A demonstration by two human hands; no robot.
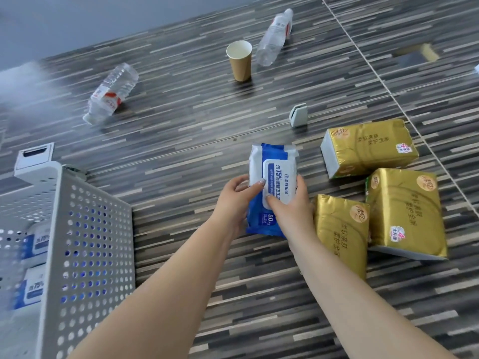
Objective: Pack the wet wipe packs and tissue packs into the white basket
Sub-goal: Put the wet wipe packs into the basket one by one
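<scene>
A blue and white wet wipe pack [272,167] is held over the striped surface in the middle of the view. My left hand [234,200] grips its left edge, and my right hand [291,211] grips its right side with the thumb on the white lid. Three gold tissue packs lie to the right: one at the back [368,147], one at the front right [405,211] and one beside my right wrist [340,231]. The white perforated basket [90,255] stands at the left with two wet wipe packs [33,265] inside.
Two clear water bottles lie on their sides, one at the left [111,93] and one at the back [276,36]. A brown paper cup [239,60] stands upright between them. A small pale block [298,115] sits behind the wipe pack. A white box [33,156] is behind the basket.
</scene>
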